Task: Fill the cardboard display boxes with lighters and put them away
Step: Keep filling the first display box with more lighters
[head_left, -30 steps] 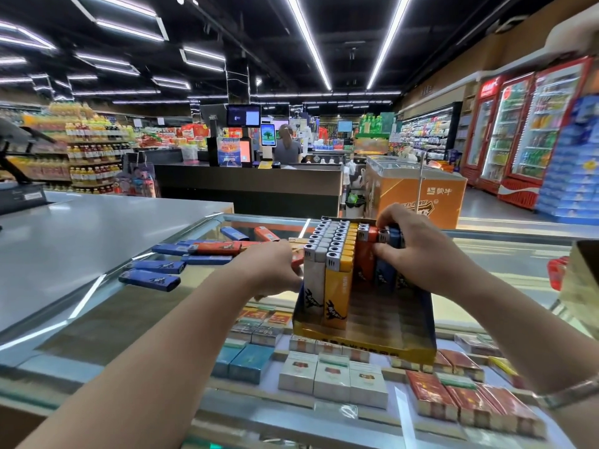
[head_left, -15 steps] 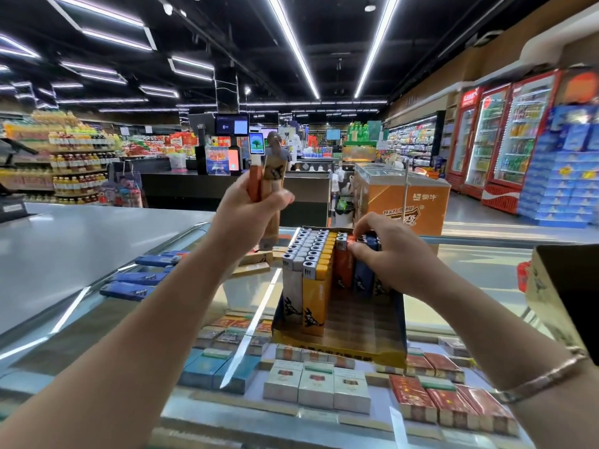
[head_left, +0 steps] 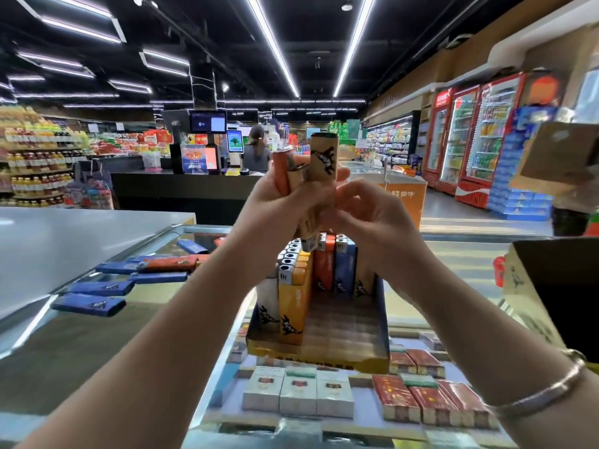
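My left hand (head_left: 278,202) grips a bunch of lighters (head_left: 319,163), tan and orange, held upright above the display box. My right hand (head_left: 366,215) is right beside it, its fingertips pinching the lower part of a tan lighter in the bunch. Below them the yellow-and-blue cardboard display box (head_left: 324,356) stands on the glass counter (head_left: 97,345). Rows of white, yellow, orange and blue lighters (head_left: 293,286) stand in its back and left part; its front right part is bare. Several loose blue and orange lighters (head_left: 136,277) lie on the glass at the left.
Cigarette packs (head_left: 298,392) show under the glass. A second open cardboard box (head_left: 531,299) stands at the right edge. A grey counter top (head_left: 64,241) lies to the left. Beyond are a checkout desk with a person, an orange freezer (head_left: 402,196) and drink fridges.
My left hand took lighters from the glass at the left and raised them above the box. My right hand left the lighters in the box and rose to meet the bunch.
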Available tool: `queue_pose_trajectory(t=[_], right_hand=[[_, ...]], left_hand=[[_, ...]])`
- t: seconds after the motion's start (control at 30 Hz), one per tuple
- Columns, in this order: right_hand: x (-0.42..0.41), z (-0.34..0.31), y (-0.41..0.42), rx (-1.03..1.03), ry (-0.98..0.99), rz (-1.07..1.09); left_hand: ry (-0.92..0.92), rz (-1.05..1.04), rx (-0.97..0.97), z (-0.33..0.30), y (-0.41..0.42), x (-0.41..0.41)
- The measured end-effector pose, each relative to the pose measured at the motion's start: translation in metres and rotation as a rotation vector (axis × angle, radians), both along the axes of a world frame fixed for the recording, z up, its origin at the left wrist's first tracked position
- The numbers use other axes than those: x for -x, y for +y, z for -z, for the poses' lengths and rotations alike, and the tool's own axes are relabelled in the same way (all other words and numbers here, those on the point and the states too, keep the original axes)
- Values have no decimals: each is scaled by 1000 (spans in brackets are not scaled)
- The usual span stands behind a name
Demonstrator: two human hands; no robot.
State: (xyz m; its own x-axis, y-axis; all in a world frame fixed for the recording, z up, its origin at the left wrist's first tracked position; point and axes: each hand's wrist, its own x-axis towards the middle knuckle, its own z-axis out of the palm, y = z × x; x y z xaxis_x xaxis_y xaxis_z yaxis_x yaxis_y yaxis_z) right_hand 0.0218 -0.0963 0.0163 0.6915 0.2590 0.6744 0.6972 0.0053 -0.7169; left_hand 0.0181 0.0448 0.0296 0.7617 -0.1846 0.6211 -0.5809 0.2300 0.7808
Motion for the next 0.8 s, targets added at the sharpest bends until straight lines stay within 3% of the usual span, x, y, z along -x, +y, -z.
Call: queue_pose_trajectory(t=[0.2, 0.47, 0.6, 0.8], right_hand=[[1, 0, -1, -113, 90, -87], [-5, -10, -20, -230, 280, -127], [-10, -12, -31, -173, 320, -96], [-8, -15, -35, -92, 227, 28]], left_hand=[[-13, -25, -87, 0, 6, 3], [25, -298, -29, -1, 23, -2], [68, -411, 46, 3, 24, -8], [4, -415, -114, 9, 19, -8]])
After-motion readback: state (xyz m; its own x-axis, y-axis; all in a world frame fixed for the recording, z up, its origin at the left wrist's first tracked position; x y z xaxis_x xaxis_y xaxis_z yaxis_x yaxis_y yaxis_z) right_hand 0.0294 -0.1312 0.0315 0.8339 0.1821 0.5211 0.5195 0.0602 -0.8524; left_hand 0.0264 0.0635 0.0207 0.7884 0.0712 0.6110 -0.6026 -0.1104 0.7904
